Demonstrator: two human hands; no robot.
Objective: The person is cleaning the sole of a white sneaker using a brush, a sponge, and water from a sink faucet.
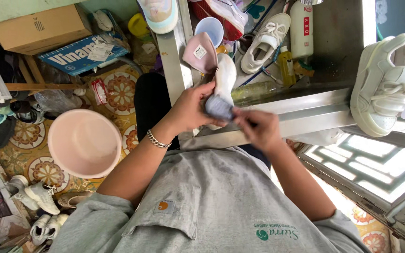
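brown cardboard box (41, 28) top left, blue printed carton (78, 55) beside it, white red-labelled bottle (301, 28) on bench

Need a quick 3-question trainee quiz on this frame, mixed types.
1. True or false: the left hand holds the white shoe.
2. Which wrist wears the bracelet? A left, B right.
3. Fill in: the pink basin sits on the person's ____ side.

Key: 1 true. 2 A. 3 left. The right hand works at the shoe's heel; what it grips is unclear.
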